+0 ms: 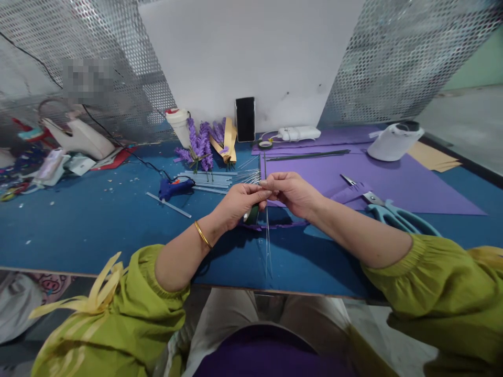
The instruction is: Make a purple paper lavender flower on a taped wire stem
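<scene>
My left hand (240, 204) and my right hand (295, 192) meet above the table, fingers pinched together. Between them they hold thin wires (268, 246), whose ends hang down toward the table's front edge. A dark strand rises above the fingertips. Under my left hand's fingers is a dark green roll, perhaps tape (252, 214), partly hidden by the hand. Just behind the hands, more fine wires (249, 177) lie fanned out. A strip of purple material (288, 224) lies below the hands. What exactly sits between the fingertips is too small to make out.
Purple sheets (404, 183) cover the right side, with scissors (393, 209) on them and a white roll (395, 141) behind. To the left lie a blue glue gun (175, 187) and glue sticks (208, 179). Purple flowers (200, 144) and a phone (245, 119) stand at the back.
</scene>
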`<state>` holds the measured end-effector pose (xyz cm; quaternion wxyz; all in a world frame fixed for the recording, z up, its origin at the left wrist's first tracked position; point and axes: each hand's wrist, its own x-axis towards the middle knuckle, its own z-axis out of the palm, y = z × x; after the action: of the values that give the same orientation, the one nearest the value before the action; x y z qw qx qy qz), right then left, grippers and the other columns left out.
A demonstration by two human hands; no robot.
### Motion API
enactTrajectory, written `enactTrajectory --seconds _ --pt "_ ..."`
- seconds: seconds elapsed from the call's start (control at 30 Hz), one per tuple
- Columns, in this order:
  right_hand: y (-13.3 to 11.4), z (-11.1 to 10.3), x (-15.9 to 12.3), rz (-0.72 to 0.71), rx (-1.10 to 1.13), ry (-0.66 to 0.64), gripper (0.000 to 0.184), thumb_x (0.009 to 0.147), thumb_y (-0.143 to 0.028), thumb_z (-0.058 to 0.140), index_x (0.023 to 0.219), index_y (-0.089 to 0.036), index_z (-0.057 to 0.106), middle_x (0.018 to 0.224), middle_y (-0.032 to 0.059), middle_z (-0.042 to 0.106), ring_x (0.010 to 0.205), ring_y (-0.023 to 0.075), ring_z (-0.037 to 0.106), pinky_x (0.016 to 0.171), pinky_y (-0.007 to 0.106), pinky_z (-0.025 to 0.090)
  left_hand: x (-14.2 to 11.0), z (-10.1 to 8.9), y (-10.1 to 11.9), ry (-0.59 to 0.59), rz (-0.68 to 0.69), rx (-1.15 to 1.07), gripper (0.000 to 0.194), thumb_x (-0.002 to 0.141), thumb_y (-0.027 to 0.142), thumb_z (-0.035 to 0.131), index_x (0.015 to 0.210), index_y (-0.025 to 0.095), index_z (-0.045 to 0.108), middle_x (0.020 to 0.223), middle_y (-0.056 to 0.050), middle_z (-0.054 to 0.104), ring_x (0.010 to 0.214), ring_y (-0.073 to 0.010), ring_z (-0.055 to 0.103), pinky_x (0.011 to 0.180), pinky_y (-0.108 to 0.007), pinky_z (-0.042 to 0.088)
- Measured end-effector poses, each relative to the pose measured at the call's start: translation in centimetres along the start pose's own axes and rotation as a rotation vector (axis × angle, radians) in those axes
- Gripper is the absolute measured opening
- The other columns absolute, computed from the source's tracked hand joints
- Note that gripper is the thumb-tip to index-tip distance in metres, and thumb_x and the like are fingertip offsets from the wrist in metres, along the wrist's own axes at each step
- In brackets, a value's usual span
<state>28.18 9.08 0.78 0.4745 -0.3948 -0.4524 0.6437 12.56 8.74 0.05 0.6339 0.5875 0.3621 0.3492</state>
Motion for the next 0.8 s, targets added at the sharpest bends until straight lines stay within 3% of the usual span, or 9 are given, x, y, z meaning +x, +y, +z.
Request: enactTrajectory --seconds 0.33,0.5,0.6,0.7,0.8 --pt "0.7 -0.2 0.2 -0.053 -0.138 0.056 0.047 0.058 -0.039 0.09 0.05 -0.018 0.048 0.047 -0.0031 0.05 0.047 0.0079 0.045 0.047 0.024 0.033 0.1 -0.2 -0.3 0.042 -0.033 0.108 0.027 0.074 0.041 0.071 0.075 0.014 0.071 0.059 0.002 0.058 0.046 -0.0049 0.037 0.046 -0.023 0.023" --pt "0.3 -0.9 0.6 0.023 0.034 -0.061 0.044 0.067 -0.055 0.082 0.076 -0.013 0.07 0.059 -0.0008 0.057 0.053 0.0083 0.052 0.054 0.023 0.046 0.2 -0.4 -0.4 0.032 -0.001 -0.039 0.029 0.075 0.041 0.073 0.073 0.011 0.071 0.057 0.0 0.057 0.052 -0.0066 0.046 0.05 -0.021 0.031" --pt "0.0 -1.2 0.7 0.05 0.072 -0.177 0.039 0.069 -0.044 0.083 0.088 -0.011 0.073 0.067 0.002 0.064 0.057 0.0101 0.059 0.06 0.024 0.051 0.2 -0.3 -0.4 0.01 -0.001 -0.115 0.028 0.076 0.038 0.074 0.076 0.011 0.072 0.057 0.001 0.057 0.055 -0.0068 0.05 0.057 -0.021 0.037" --pt "0.0 -1.3 0.6 0.065 0.061 -0.234 0.034 0.064 -0.037 0.086 0.083 -0.012 0.072 0.062 0.0008 0.064 0.056 0.0118 0.06 0.063 0.027 0.053 0.3 -0.2 -0.5 -0.033 -0.023 -0.197 0.027 0.074 0.037 0.077 0.077 0.011 0.072 0.056 0.003 0.055 0.055 -0.0065 0.051 0.062 -0.022 0.041" --pt "0.1 -1.0 0.4 0.032 0.039 -0.162 0.03 0.061 -0.035 0.087 0.066 -0.013 0.067 0.053 -0.0019 0.057 0.052 0.0094 0.055 0.06 0.025 0.05 0.3 -0.3 -0.6 -0.034 -0.024 -0.166 0.028 0.075 0.039 0.077 0.079 0.012 0.072 0.056 0.003 0.055 0.055 -0.0072 0.052 0.059 -0.022 0.039"
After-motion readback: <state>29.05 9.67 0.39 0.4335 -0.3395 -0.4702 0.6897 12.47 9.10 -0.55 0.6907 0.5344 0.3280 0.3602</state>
